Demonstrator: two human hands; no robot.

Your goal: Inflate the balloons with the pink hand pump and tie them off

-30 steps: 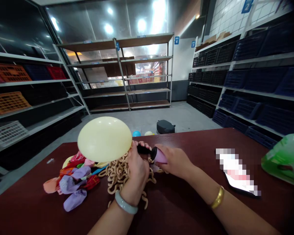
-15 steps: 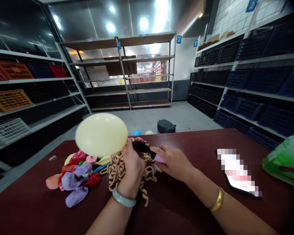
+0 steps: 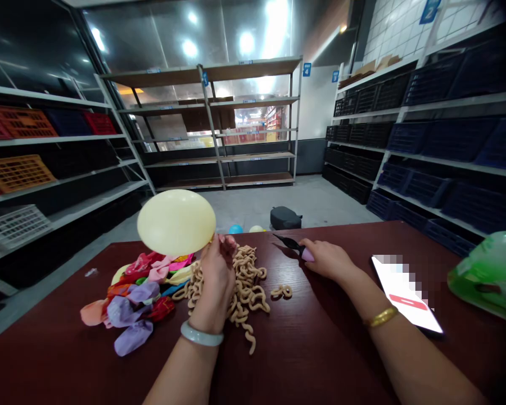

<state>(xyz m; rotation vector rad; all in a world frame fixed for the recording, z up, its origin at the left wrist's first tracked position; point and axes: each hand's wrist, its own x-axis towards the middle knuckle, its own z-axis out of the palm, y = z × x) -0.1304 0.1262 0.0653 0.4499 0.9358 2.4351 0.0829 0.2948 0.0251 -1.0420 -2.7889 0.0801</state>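
My left hand [image 3: 218,264] is closed around the neck of an inflated pale yellow balloon [image 3: 176,222], which floats up and to the left of the fingers. Below and around that hand lies a heap of tan, curly cord-like loops [image 3: 247,287]. My right hand [image 3: 326,257] grips what look like black-bladed scissors [image 3: 290,243] by a lilac handle, the pointed tip facing left above the table. A short tan loop [image 3: 281,291] lies apart from the heap. Flat balloons [image 3: 130,304] in several colours are piled left of my left hand.
The dark red table [image 3: 303,360] also bears a phone [image 3: 409,298] and a green-and-clear plastic package [image 3: 489,275] at the right. Beyond its far edge, a dark bag-like object [image 3: 285,218] and a blue balloon [image 3: 236,229] rest on the floor. Shelves with crates [image 3: 19,171] stand around.
My right hand has drawn the scissors away to the right, clear of my left hand. The left hand and yellow balloon have shifted slightly, uncovering more of the tan heap.
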